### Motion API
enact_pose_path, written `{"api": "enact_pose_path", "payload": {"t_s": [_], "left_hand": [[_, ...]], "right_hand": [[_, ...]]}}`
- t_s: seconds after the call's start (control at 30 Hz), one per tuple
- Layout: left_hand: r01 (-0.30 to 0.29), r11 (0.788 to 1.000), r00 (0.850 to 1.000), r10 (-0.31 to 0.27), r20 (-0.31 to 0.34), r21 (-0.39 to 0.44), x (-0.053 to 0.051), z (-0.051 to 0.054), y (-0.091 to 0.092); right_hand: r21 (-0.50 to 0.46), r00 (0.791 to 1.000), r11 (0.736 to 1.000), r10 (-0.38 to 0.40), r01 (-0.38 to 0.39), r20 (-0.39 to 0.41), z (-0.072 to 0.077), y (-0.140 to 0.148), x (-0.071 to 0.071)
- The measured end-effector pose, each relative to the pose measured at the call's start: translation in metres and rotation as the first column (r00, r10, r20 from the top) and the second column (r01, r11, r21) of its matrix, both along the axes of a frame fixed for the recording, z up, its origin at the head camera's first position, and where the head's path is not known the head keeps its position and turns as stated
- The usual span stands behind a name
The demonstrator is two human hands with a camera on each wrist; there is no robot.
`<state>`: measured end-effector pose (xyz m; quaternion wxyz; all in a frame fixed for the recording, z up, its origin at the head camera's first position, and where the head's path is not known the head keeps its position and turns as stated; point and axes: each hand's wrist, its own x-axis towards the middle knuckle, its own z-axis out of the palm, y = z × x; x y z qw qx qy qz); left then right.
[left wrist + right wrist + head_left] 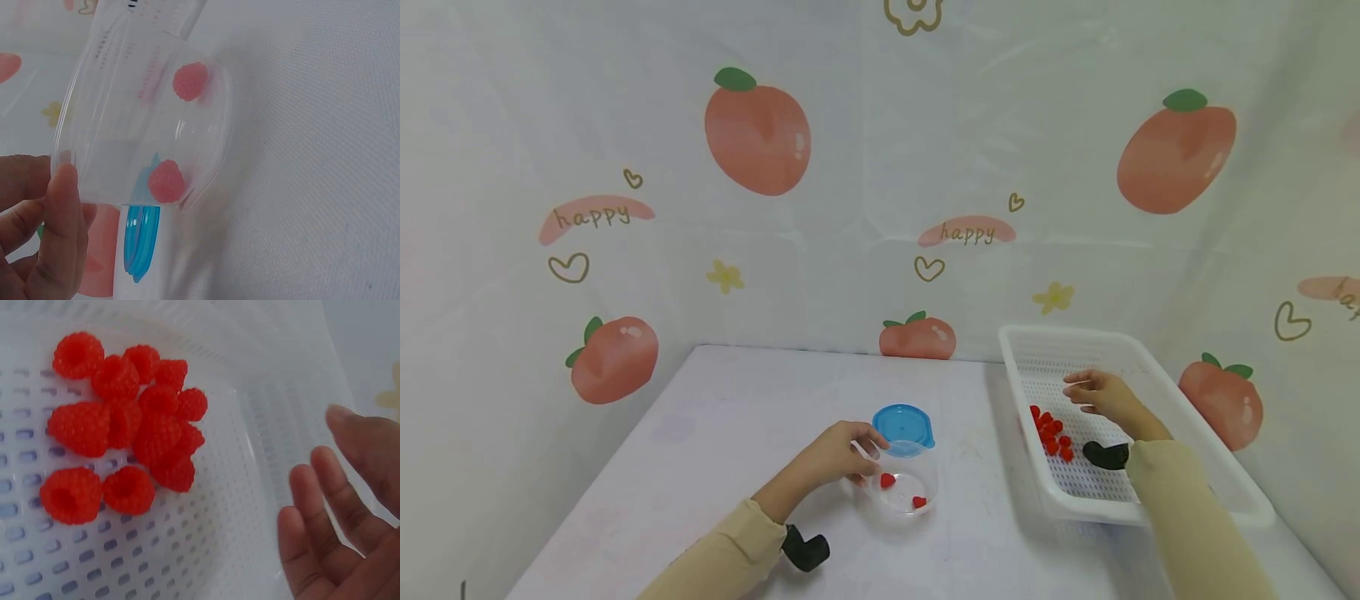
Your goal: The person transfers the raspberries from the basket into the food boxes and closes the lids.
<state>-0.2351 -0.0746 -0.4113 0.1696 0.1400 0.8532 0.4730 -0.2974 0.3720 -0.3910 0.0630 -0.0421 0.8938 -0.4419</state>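
Fingers of my left hand [842, 452] pinch the rim of a clear tub [904, 493], which stands on the white surface [977, 550] with two red raspberries [887, 481] lying apart on its bottom. Just behind it is a blue lid [898, 423]; whether the two touch, I cannot tell. My right hand [1108, 396] is over a white basket [1090, 507], its fingers spread, a little bent and holding nothing. More raspberries [156, 437] lie bunched in the basket, near those fingers but not touching them.

The tub looks thin and light, so I judge that too hard a squeeze at one edge could buckle it or tip both berries out. Berries in the bunch press against each other; a hasty pinch might scatter the neighbours or squash a hollow one. My right sleeve [1180, 492] crosses the basket's near rim, so a low pull back could snag there and jolt the lot
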Motion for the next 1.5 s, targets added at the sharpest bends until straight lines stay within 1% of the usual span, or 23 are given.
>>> {"api": "enact_pose_path", "payload": {"t_s": [0.13,0.17,0.3,0.43,0.53,0.6,0.7,0.73,0.8,1.03,1.2,1.5], "left_hand": [[-0.002,1.0,1.0,0.002,0.001,-0.002,0.0,0.0,0.0],[-0.001,1.0,1.0,0.001,0.001,-0.002,0.0,0.001,0.0],[0.003,1.0,1.0,-0.003,-0.001,-0.002,-0.001,0.0,0.0],[0.0,1.0,1.0,0.0,-0.005,-0.008,-0.003,-0.001,-0.001],[-0.005,1.0,1.0,0.005,0.003,-0.009,-0.003,-0.001,-0.001],[-0.006,1.0,1.0,0.006,0.006,-0.005,-0.003,-0.001,-0.001],[-0.006,1.0,1.0,0.006,0.006,-0.004,-0.003,-0.002,-0.001],[-0.005,1.0,1.0,0.005,0.004,-0.005,-0.003,-0.002,-0.001],[-0.004,1.0,1.0,0.004,0.002,-0.006,-0.003,-0.003,0.0],[-0.003,1.0,1.0,0.003,0.002,-0.013,-0.003,-0.003,0.0],[-0.006,1.0,1.0,0.006,0.009,-0.011,-0.004,-0.004,0.0],[0.001,1.0,1.0,-0.001,0.003,0.002,-0.003,-0.003,0.0]], "right_hand": [[0.009,0.993,0.997,0.072,-0.073,0.096,-0.003,0.004,0.001],[0.011,0.989,0.995,0.093,-0.095,0.119,-0.003,0.005,0.001],[0.001,0.966,0.99,0.137,-0.14,0.219,-0.005,0.005,0.002],[-0.019,0.936,0.99,0.135,-0.136,0.326,-0.007,0.005,0.002],[-0.012,0.91,0.992,0.118,-0.124,0.397,-0.01,0.005,0.001],[0.011,0.896,0.992,0.108,-0.125,0.431,-0.012,0.006,0.001],[0.06,0.884,0.989,0.091,-0.133,0.459,-0.014,0.008,0.0],[0.073,0.881,0.989,0.082,-0.131,0.465,-0.015,0.008,-0.001],[0.094,0.88,0.984,0.09,-0.151,0.467,-0.015,0.009,-0.001],[0.144,0.879,0.971,0.102,-0.189,0.466,-0.014,0.007,0.002],[0.178,0.881,0.966,0.086,-0.188,0.466,-0.015,0.006,0.002],[0.193,0.881,0.957,0.108,-0.218,0.46,-0.014,0.005,0.001]]}}
